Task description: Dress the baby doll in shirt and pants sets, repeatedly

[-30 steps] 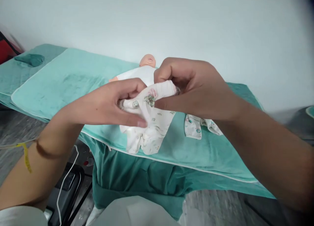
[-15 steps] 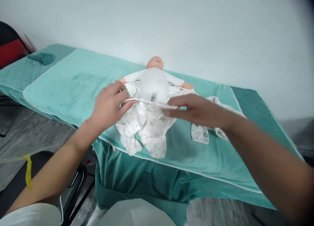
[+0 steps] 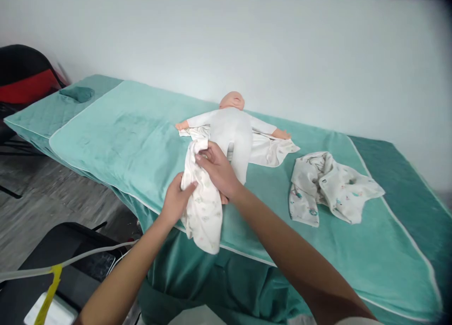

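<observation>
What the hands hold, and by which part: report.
A white printed garment: right hand at its upper end, left hand at its left edge, lower down.

Left hand (image 3: 177, 198) and right hand (image 3: 221, 172) grip a printed white garment (image 3: 204, 217) over the near edge of a green bed (image 3: 116, 132), doll (image 3: 229, 123) lying just beyond with arms spread over a pale cloth (image 3: 270, 152), crumpled patterned clothes (image 3: 339, 188) to the right, red-and-black chair (image 3: 30, 87) at far left.
</observation>
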### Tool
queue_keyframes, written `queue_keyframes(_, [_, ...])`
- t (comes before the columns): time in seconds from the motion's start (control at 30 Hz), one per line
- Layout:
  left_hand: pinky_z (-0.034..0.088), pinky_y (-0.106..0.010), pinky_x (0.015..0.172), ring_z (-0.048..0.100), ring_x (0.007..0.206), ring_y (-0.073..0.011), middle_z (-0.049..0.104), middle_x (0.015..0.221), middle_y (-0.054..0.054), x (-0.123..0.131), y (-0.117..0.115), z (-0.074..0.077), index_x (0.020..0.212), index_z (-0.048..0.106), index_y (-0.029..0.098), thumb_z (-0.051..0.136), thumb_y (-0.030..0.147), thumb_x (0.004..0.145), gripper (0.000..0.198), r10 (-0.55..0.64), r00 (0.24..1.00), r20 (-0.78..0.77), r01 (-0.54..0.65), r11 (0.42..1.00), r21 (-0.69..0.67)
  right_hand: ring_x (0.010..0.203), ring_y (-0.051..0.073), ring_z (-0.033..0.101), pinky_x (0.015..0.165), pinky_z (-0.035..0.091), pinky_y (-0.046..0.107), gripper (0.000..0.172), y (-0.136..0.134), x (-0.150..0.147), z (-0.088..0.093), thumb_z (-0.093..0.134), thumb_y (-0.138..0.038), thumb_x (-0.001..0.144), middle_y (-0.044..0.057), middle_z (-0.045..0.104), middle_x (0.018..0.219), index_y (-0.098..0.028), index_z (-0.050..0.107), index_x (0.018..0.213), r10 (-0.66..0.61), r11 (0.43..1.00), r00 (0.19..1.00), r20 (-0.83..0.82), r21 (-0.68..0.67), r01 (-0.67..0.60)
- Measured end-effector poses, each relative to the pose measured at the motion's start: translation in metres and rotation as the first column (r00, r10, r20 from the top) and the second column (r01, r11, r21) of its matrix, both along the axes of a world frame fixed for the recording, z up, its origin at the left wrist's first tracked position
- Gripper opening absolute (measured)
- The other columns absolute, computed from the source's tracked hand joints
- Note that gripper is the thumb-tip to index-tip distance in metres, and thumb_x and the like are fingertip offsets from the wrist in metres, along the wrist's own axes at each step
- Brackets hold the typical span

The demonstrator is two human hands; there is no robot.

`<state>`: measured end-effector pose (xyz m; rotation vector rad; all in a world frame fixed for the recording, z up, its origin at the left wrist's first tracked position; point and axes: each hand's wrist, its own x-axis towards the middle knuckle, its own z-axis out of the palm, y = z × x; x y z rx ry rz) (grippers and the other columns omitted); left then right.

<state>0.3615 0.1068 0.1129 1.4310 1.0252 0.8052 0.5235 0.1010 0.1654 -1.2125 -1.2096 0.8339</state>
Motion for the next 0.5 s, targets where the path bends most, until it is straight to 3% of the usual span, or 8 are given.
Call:
queue_keyframes(0.07, [0.058,-0.045,0.102,0.071,0.108,-0.0263,0.075,0.116,-0.009,0.009,0.026,0.002,0.119,0.066,0.017,0.066,0.050,0.094,0.041,0.138,0.989,0.047,-0.140,0.989,0.051,0.139,0.026,0.058,0.114,0.052,0.045,0.072,0.019,0.010,-0.009,0.069,-0.061,0.087,0.013,0.059,0.146,-0.029,0.043,0.145,-0.010,0.999,0.999,0.036,0.034,0.009])
queue_keyframes(0.13, [0.055,-0.048,0.108,0.070,0.115,-0.0269,0.073,0.124,-0.011,0.025,0.053,0.002,0.125,0.064,0.016,0.062,0.041,0.097,0.037,0.215,0.974,0.073,-0.223,0.967,0.125,0.151,0.028,0.048,0.119,0.048,0.051,0.089,0.032,0.026,-0.018,0.071,-0.061,0.085,0.016,0.045,0.164,-0.030,0.029,0.157,-0.055,0.997,0.994,0.091,0.061,0.049])
queue_keyframes(0.23, [0.038,-0.057,0.127,0.055,0.143,-0.0320,0.061,0.147,-0.018,0.057,0.077,0.000,0.137,0.059,0.015,0.062,0.022,0.090,0.048,0.235,0.972,-0.023,-0.215,0.923,0.318,0.157,0.029,0.040,0.123,0.042,0.057,0.082,0.047,0.065,-0.027,0.067,-0.055,0.089,0.015,0.037,0.170,-0.031,0.030,0.158,-0.203,0.977,0.951,0.234,0.117,0.180])
queue_keyframes(0.33, [0.026,-0.059,0.134,0.037,0.160,-0.0334,0.047,0.163,-0.020,0.089,0.082,0.001,0.144,0.055,0.015,0.061,0.021,0.091,0.054,0.151,0.985,-0.085,-0.096,0.887,0.452,0.156,0.030,0.040,0.125,0.039,0.058,0.072,0.068,0.122,-0.033,0.064,-0.050,0.089,0.016,0.042,0.164,-0.027,0.039,0.152,-0.395,0.919,0.847,0.355,0.168,0.358])
queue_keyframes(0.4, [0.031,-0.058,0.131,0.044,0.155,-0.0339,0.052,0.161,-0.020,0.109,0.082,0.005,0.144,0.055,0.015,0.061,0.030,0.095,0.051,0.022,0.997,-0.076,0.006,0.941,0.338,0.153,0.032,0.043,0.125,0.037,0.058,0.074,0.089,0.165,-0.037,0.067,-0.051,0.086,0.020,0.044,0.160,-0.022,0.041,0.149,-0.492,0.869,0.773,0.401,0.168,0.465])
queue_keyframes(0.5, [0.044,-0.055,0.123,0.059,0.142,-0.0338,0.064,0.149,-0.018,0.135,0.089,0.010,0.143,0.056,0.016,0.067,0.041,0.094,0.056,-0.138,0.988,0.071,0.137,0.990,0.012,0.151,0.040,0.044,0.124,0.036,0.061,0.095,0.122,0.222,-0.042,0.076,-0.054,0.078,0.029,0.037,0.162,-0.013,0.035,0.153,-0.563,0.792,0.659,0.499,0.096,0.603])
